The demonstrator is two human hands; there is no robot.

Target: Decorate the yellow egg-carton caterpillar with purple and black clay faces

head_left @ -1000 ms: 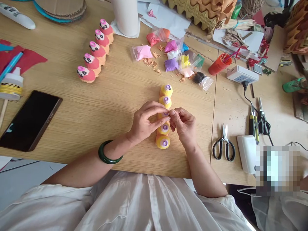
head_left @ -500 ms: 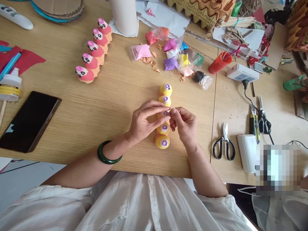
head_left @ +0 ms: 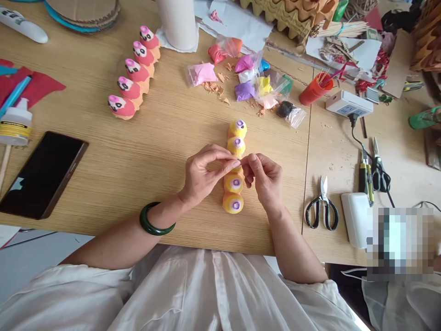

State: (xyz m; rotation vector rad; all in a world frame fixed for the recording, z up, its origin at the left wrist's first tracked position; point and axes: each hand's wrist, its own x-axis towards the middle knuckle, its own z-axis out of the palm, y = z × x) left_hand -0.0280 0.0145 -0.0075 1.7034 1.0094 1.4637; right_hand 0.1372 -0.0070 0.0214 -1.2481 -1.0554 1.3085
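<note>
Left hand (head_left: 203,174) now pinches closed (tips were parted), meeting the pinched right hand (head_left: 267,179); anything held is too small to tell. Yellow bumpy strip (head_left: 234,184) lies beneath, on the table (head_left: 155,170). Likely two-handed fine work.

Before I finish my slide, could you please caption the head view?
Left hand and right hand, fingertips close together, over a yellow bumpy strip.

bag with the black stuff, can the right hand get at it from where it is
Probably yes: only tabletop shows between the right hand and the black-filled bag, though that hand is busy close to the left hand over the yellow bumpy strip.
</note>
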